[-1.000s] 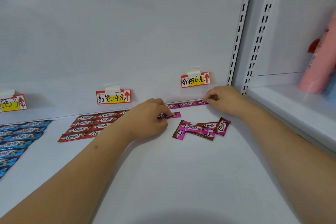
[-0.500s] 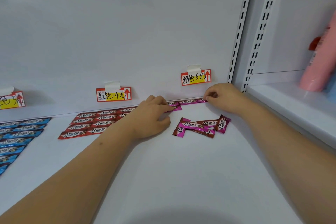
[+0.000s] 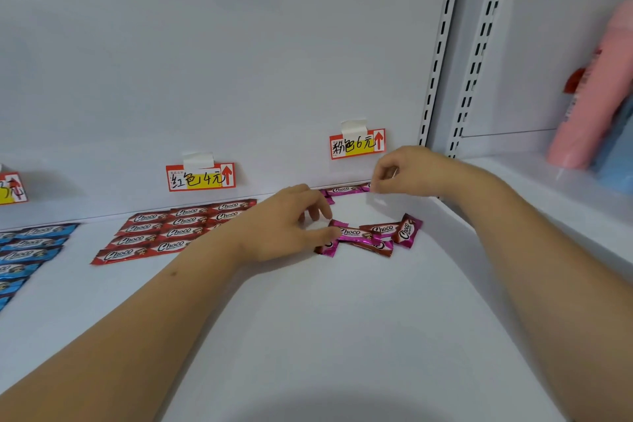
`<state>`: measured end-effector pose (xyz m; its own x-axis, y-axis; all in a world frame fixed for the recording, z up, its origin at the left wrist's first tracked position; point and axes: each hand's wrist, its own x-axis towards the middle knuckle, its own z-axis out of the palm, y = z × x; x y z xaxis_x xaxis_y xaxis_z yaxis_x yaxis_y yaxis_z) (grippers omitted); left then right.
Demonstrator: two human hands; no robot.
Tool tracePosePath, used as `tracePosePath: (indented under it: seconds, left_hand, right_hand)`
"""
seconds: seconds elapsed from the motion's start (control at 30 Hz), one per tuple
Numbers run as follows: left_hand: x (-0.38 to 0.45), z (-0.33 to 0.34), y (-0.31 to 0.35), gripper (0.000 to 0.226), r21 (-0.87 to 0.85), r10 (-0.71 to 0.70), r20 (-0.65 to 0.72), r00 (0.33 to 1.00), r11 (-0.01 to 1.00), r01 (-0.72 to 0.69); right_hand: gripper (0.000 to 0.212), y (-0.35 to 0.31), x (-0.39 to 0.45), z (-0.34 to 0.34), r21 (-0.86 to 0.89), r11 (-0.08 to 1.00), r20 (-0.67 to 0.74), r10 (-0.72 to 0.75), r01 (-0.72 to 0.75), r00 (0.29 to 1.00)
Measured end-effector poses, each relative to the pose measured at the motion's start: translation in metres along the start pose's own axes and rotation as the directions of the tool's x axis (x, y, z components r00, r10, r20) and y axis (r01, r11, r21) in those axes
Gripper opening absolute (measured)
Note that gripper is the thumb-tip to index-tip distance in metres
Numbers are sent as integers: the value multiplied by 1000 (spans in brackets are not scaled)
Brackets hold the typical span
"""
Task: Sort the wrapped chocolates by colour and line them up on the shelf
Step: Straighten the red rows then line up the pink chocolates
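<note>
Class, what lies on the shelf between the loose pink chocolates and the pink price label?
Head view: a lined-up pink chocolate along the back edge, otherwise bare shelf.
</note>
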<state>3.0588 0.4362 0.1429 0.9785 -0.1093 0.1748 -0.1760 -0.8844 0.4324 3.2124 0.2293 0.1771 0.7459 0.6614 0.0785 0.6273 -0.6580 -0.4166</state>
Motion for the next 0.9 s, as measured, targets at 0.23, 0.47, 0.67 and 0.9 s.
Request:
tracePosePath:
  seconds: [0.23, 0.47, 0.67, 0.9]
  left_hand:
    - [0, 9, 15, 23, -89, 85, 33, 996, 993, -82]
    - [1, 9, 15, 17, -232, 21, -18, 1000, 972, -25]
    - [3, 1, 3, 21, -315, -92, -194, 977, 949, 27]
    - [4, -4, -15, 21, -110, -192, -362, 912, 980, 163]
  right_hand:
    - [25, -29, -23, -13, -161, 987, 457, 51, 26, 888]
    - [18, -23, -19, -12, -56, 998, 467, 34, -9, 883]
    - [10, -13, -8, 0, 176, 984, 150, -43, 16, 988]
    - [13, -16, 10, 34, 233, 960, -105, -133, 154, 986]
